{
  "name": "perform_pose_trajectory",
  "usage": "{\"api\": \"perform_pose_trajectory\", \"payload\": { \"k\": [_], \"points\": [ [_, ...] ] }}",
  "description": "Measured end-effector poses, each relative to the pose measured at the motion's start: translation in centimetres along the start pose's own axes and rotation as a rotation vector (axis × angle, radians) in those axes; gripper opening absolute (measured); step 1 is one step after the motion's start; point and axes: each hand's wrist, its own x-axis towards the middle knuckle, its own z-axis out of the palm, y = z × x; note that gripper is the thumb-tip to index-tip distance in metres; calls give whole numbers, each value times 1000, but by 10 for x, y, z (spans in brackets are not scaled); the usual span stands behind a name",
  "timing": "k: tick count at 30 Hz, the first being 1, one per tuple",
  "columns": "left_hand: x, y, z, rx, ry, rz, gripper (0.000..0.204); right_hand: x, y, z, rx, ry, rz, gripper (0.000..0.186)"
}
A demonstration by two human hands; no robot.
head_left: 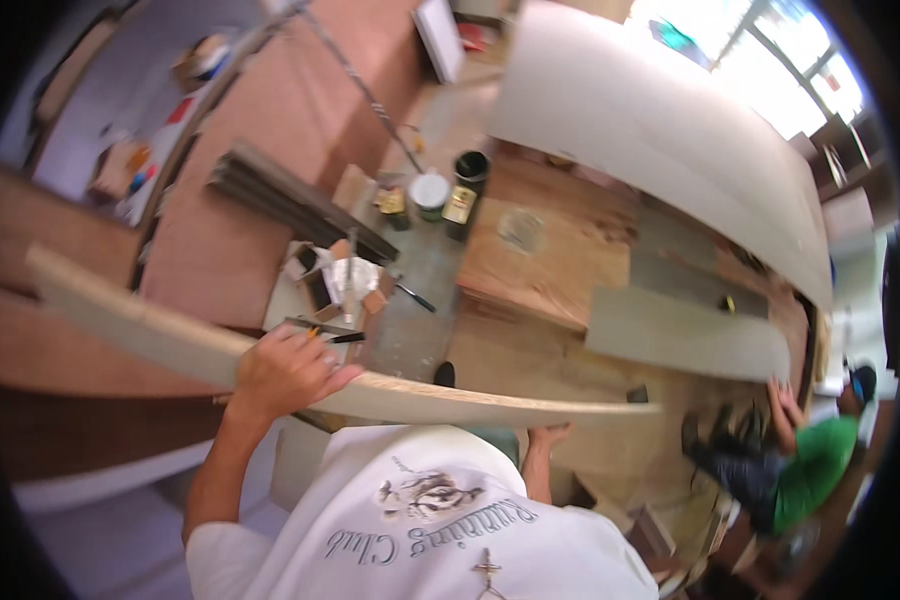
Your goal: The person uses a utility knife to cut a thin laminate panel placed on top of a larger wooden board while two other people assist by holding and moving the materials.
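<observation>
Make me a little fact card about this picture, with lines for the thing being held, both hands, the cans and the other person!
Held thing: a long board with a pale edge
Left side: left hand grips the board's upper edge
Right side: right hand is at the board's lower edge; its grip is too hidden to tell
Beyond the board: a white-lidded can beside a black container
Other person: someone in a green top, hands near the end of a pale panel

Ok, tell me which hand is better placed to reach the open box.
Probably the left hand: it is on the board's upper edge, close to the box, while the right hand is farther off, at the board's lower edge.
</observation>
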Motion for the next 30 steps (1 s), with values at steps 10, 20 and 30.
{"api": "perform_pose_trajectory", "payload": {
  "k": [10,20,30],
  "points": [
    [138,30,-11,48,276,315,37,88,-109,-50,173,-359,-42,97],
    [185,-84,70,-23,113,277,27,1,-18,106,293,1,-392,76],
    [235,-237,103,-15,282,391,26,-25,90,202,491,-118,-473,71]
  ]
}}
